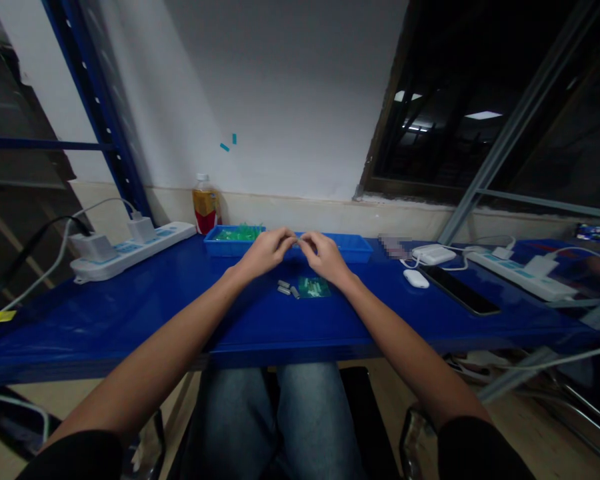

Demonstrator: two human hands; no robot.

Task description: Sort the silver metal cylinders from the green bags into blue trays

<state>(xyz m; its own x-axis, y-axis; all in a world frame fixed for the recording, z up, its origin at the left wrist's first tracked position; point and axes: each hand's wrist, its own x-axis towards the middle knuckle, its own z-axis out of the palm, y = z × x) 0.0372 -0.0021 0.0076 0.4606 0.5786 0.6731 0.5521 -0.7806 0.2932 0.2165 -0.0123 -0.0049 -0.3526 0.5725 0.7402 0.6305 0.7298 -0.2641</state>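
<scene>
My left hand (271, 249) and my right hand (323, 254) meet fingertip to fingertip above the blue table. Both are closed in a pinch, and whatever is between the fingers is too small to make out. Just below them on the table lie several small grey metal pieces (284, 289). Beside these, to the right, is a small green clear bag (315, 287) with pale slivers in or on it. Behind my left hand stands a blue tray (227, 249) with green bits (239, 233) in it. A second blue tray (356, 248) sits behind my right hand, its contents mostly hidden.
A bottle (207, 205) stands by the wall. At left lies a power strip (130, 252) with plugs and cables; another power strip (523, 273) is at right. A phone (460, 291), a white earbud case (416, 279) and a white charger (433, 254) lie right of my arm.
</scene>
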